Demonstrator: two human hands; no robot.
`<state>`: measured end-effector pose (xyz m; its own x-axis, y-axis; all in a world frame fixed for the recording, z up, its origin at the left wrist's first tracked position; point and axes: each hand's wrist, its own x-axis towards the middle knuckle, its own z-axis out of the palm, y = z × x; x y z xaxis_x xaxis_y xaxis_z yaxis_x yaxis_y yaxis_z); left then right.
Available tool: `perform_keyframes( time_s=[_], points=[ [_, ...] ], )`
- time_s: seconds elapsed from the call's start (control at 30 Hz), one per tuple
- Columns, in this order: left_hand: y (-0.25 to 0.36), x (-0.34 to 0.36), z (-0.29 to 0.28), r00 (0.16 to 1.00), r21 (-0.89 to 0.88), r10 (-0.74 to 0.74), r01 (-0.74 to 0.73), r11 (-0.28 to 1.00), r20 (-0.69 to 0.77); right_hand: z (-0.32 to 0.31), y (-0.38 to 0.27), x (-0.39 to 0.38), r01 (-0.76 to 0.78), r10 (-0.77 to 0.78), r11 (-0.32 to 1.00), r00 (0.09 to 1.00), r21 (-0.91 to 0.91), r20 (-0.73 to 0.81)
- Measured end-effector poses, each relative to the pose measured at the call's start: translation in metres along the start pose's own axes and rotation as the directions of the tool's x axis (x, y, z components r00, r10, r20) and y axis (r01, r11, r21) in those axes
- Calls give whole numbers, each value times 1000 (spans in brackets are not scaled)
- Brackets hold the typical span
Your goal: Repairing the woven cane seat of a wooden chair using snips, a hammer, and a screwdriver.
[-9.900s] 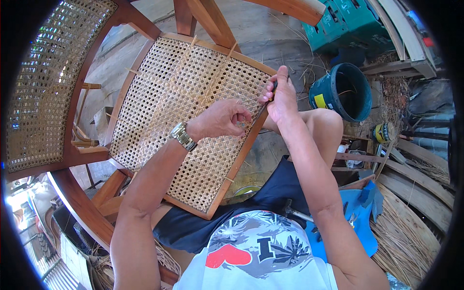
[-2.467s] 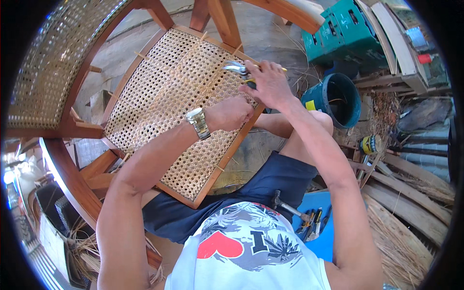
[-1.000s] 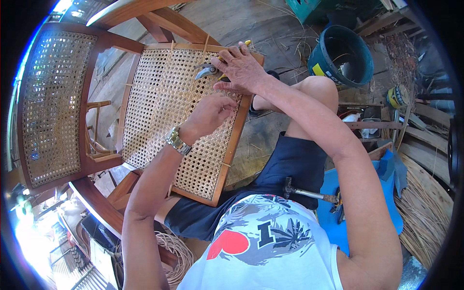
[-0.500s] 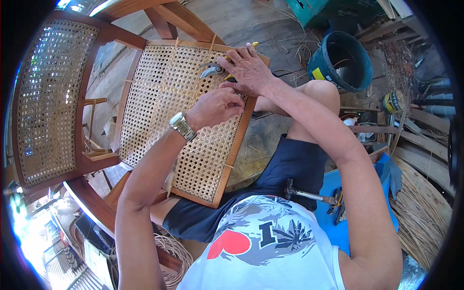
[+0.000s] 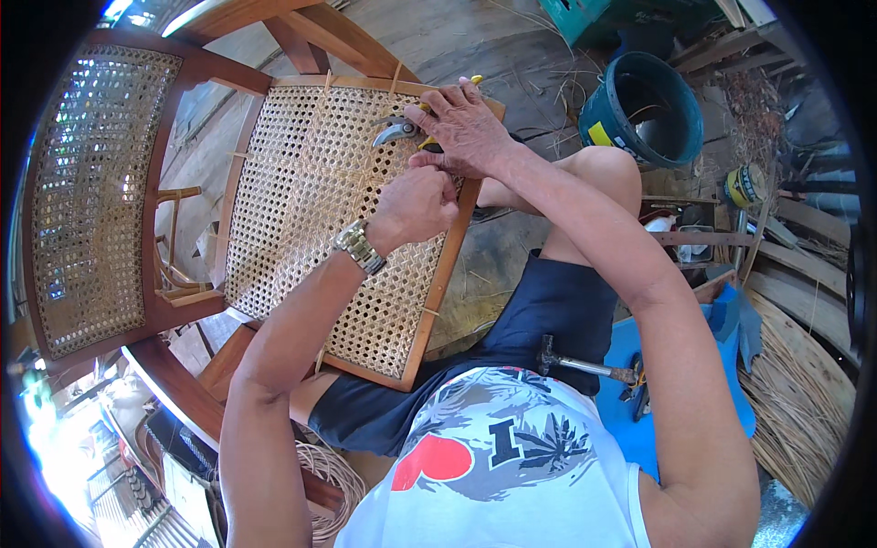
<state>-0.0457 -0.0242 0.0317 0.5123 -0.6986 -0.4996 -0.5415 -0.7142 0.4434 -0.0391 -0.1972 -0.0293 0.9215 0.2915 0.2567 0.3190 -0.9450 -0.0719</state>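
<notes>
seat: pale woven-cane panel in a reddish-brown wooden frame (image 5: pixel 375 320), part of a wooden chair; it lies in front of the person, near corner over the dark blue shorts (image 5: pixel 548 315). thin pale cane slips stand at several points along its rim.

left hand (image 5: pixel 419 205): over the seat's right part, fingers curled in; whether a strand is pinched cannot be told. gold-toned metal watch (image 5: pixel 360 247) on its wrist.

right hand (image 5: pixel 468 130): palm down near the far right corner, fingers partly spread over steel-bladed pruning shears with yellow-and-black handles (image 5: pixel 396 133); blades stick out to the left. how firmly they are gripped cannot be told. its thumb is just beside the left hand.

to the left: chair back of woven cane in a dark reddish wooden frame (image 5: pixel 102 201).

containers: dark teal round plastic bucket with a yellow label (image 5: pixel 594 108), tilted, a thin pale strip visible inside, the rest in shadow. small round tin with a yellow label (image 5: pixel 746 185), contents hidden. green plastic crate (image 5: pixel 585 20) at the top edge, cut off.

near the lap: steel-headed hammer (image 5: pixel 585 367), reaching over a bright blue sheet-like surface (image 5: pixel 699 384); other tools there partly hidden by the forearm.
</notes>
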Motion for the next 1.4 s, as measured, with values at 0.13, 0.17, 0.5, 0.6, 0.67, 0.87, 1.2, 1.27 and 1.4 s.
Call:
perform_keyframes(
  time_s=[0.13, 0.17, 0.5, 0.6, 0.67, 0.87, 1.2, 1.27, 1.4],
  points=[
    [-26, 5, 31, 809, 140, 391, -369, 919, -439, 1, 2, -1, -9, 8, 1000, 999, -21, -40],
    [-31, 6, 34, 750, 101, 441, -454, 885, -493, 2, 2, -1, -9, 9, 1000, 999, -20, -33],
    [-18, 1, 11, 961, -216, 163, -212, 953, -225, 0, 0, -1, -16, 16, 1000, 1000, 4, -2],
    [-15, 2, 2, 984, -243, 81, -118, 963, -157, 0, 0, 0, -15, 15, 1000, 1000, 7, -14],
    [-13, 4, -2, 996, -281, 2, -26, 959, -86, 1, 0, -2, -14, 14, 1000, 1000, 9, -20],
    [-27, 17, 1, 982, -183, 117, -144, 972, -151, 3, 1, 1, -13, 13, 1000, 1000, 22, -25],
    [-7, 1, 23, 991, -128, -39, 22, 991, -130, -7, -1, -1, -36, 36, 999, 997, 5, 64],
    [-14, -25, 40, 846, -172, 136, -258, 951, -516, -6, -1, -3, -48, 47, 999, 996, 14, 70],
    [-36, -48, 51, 732, 275, 443, -348, 896, -517, -8, -7, 0, -47, 47, 999, 997, 2, 55]
  ],
)
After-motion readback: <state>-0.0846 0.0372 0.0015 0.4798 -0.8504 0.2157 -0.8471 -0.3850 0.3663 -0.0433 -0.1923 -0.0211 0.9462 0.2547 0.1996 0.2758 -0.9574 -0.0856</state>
